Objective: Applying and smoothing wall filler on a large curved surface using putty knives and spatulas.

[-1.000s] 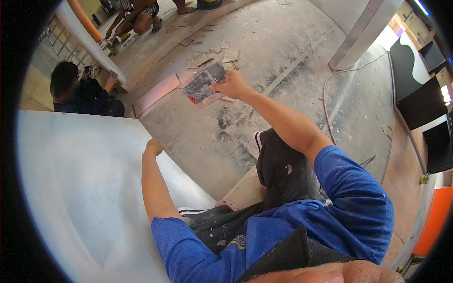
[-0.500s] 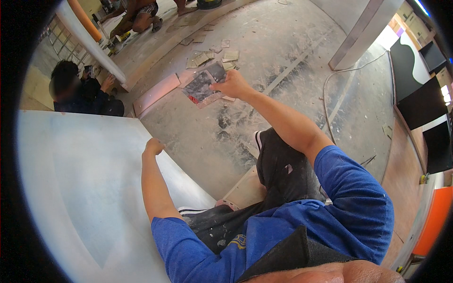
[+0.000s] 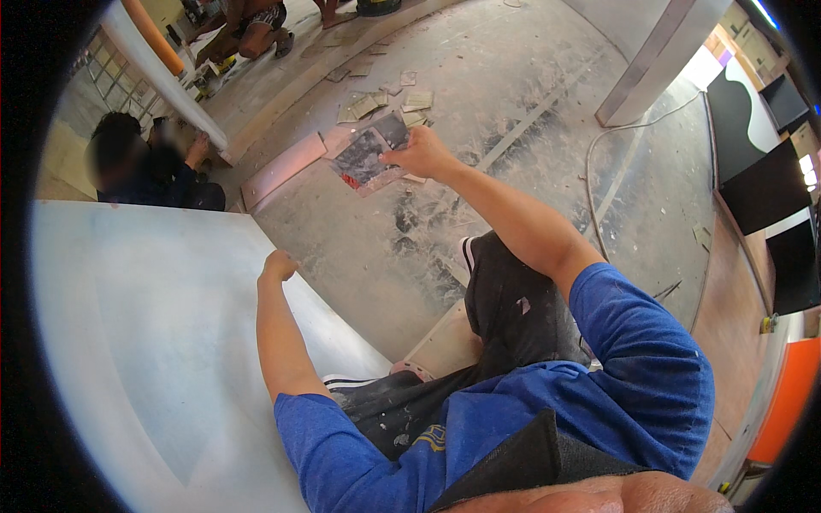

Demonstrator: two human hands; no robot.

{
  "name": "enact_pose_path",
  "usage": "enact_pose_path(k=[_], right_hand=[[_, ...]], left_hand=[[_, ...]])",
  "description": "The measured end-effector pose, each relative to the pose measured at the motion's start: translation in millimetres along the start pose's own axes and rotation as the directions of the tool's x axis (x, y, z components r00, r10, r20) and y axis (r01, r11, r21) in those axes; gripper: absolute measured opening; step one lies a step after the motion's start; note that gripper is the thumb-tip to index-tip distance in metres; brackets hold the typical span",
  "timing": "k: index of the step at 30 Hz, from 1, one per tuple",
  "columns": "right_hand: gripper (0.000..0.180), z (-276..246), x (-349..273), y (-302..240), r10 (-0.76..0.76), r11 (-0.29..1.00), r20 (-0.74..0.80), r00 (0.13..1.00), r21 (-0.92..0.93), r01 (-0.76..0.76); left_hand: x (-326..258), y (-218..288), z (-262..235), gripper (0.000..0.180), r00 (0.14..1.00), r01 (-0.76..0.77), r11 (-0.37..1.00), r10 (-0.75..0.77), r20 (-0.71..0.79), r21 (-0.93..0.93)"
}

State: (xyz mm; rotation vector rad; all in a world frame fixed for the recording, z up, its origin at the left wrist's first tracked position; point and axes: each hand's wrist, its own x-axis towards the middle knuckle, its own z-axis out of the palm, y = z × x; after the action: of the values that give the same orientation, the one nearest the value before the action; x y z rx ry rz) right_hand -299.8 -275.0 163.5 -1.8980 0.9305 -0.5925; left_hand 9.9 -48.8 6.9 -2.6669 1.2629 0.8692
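Observation:
My right hand (image 3: 421,156) is stretched forward, thumb and fingers closed on a dark grey, dust-smeared flat sheet (image 3: 363,159); its exact kind is not clear. The sheet has a pinkish border and a red patch at its lower corner. A large white panel (image 3: 162,299) fills the left side. At the panel's right edge, my left hand (image 3: 278,266) is curled with its knuckles up, most of its fingers hidden from sight. Below the sheet, the grey floor (image 3: 368,256) is streaked with white dust and black marks.
A long pinkish board (image 3: 285,169) and several small square pieces (image 3: 363,105) lie on the floor ahead. A person (image 3: 145,162) crouches beyond the panel, another (image 3: 256,26) farther back. A post (image 3: 646,64) and a hose (image 3: 592,171) are at right; black panels (image 3: 761,184) stand beyond.
The crouching person at the left has shifted slightly, head and arm moving a little. Both my hands and the sheet look the same.

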Motion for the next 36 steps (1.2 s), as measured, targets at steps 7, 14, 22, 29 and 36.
enact_pose_path(k=[7, 14, 22, 29, 36], right_hand=[[0.031, 0.8, 1.0, -1.1, -0.007, 0.999, -0.007, 1.0, -0.045, 0.007], [0.03, 2.8, 6.3, 6.2, -0.019, 1.0, 0.028, 0.999, -0.012, 0.019], [0.03, 5.6, 12.1, 16.5, -0.009, 1.0, 0.028, 1.0, -0.002, 0.009], [0.031, 1.7, 4.3, 2.3, 0.029, 0.997, 0.023, 0.999, -0.077, -0.027], [0.035, 7.5, 11.1, 15.3, -0.054, 0.997, -0.025, 0.998, -0.05, 0.053]], left_hand=[[0.4, -1.2, 0.7, 0.046, 1.0, 0.009, 1.0, -0.009, 0.018, 0.012], [0.3, 0.8, -0.2, 0.046, 0.999, 0.026, 1.0, -0.025, 0.029, -0.015], [3.2, 0.2, 0.8, 0.048, 0.999, 0.015, 0.999, -0.017, 0.036, 0.041], [2.0, 1.4, 1.6, 0.044, 0.998, 0.015, 1.0, -0.015, 0.059, 0.0], [2.7, -1.9, 2.2, 0.045, 0.997, 0.025, 1.0, -0.025, 0.072, -0.003]])
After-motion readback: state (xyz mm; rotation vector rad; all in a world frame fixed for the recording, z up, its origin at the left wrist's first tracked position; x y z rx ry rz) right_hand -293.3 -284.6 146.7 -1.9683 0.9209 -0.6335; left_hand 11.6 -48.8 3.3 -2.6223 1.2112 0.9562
